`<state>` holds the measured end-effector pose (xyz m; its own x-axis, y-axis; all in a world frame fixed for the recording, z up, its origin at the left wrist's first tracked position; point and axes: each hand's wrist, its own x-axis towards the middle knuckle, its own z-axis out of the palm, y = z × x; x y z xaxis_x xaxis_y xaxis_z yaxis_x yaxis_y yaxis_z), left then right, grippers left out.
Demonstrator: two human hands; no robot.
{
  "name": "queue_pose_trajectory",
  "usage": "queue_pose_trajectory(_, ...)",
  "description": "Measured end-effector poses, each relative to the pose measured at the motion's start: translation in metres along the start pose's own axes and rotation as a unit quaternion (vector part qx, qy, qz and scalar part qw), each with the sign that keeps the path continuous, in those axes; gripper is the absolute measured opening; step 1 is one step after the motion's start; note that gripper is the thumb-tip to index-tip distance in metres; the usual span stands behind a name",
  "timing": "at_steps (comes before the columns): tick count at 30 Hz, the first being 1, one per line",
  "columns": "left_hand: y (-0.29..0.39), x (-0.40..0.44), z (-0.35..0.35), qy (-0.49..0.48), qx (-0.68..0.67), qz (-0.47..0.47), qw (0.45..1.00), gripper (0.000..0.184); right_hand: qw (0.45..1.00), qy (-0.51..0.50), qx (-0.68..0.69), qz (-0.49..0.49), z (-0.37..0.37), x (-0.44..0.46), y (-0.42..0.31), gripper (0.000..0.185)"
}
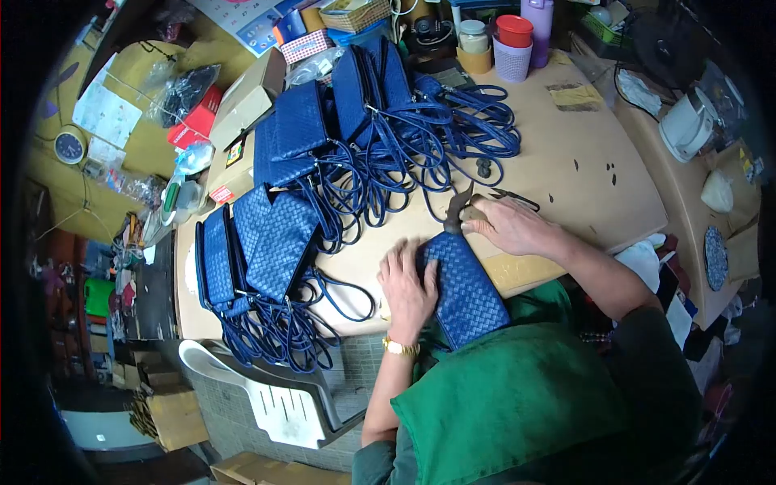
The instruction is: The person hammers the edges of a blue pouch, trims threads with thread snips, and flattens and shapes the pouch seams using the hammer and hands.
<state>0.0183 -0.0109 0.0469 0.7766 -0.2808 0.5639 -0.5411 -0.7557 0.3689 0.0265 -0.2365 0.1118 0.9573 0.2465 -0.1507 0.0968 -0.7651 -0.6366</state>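
A blue woven pouch (466, 289) lies at the table's front edge, partly over the green cloth (509, 404) on my lap. My left hand (406, 284) rests on the pouch's left side, thumb apart from the fingers. At its far corner, my right hand (505, 225) is closed on a dark tool (457, 212), which looks like scissors or pliers and touches the pouch's end. Several blue woven bags (279, 234) with long thin straps (380, 170) lie beyond and to the left.
A white plastic chair (283, 408) stands below the table's left part. Small black pieces (484, 167) lie beyond my right hand. A purple cup (512, 61), a jar (473, 37) and cardboard boxes (246, 101) are at the back; a white kettle (687, 128) stands at right.
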Motion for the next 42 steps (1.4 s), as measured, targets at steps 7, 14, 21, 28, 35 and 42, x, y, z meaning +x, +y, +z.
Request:
queue_pose_trajectory(7, -0.029, -0.018, -0.011, -0.148, -0.016, -0.127, 0.981, 0.038, 0.994, -0.093, -0.059, -0.004, -0.01, 0.013, -0.019, 0.047)
queue_pose_trajectory(14, -0.032, -0.025, -0.005, -0.087, 0.001, -0.084, 0.993, 0.034, 0.989, 0.073, 0.001, -0.125, 0.033, 0.056, -0.021, 0.042)
queue_pose_trajectory(21, -0.03, -0.022, -0.005, -0.109, -0.003, -0.103, 0.989, 0.03, 0.977, -0.144, -0.152, -0.037, -0.014, 0.046, -0.046, 0.04)
queue_pose_trajectory(28, -0.028, -0.02, -0.003, -0.09, 0.007, -0.098, 0.991, 0.028, 0.972, -0.146, -0.183, -0.019, -0.002, 0.04, -0.023, 0.042)
queue_pose_trajectory(35, -0.039, -0.008, 0.002, -0.1, -0.033, -0.14, 0.984, 0.018, 0.994, -0.082, -0.066, 0.014, 0.019, 0.02, -0.01, 0.042)
queue_pose_trajectory(42, -0.081, 0.035, 0.019, -0.037, 0.054, -0.213, 0.975, 0.023, 0.997, 0.073, 0.015, -0.021, -0.039, 0.003, -0.036, 0.037)
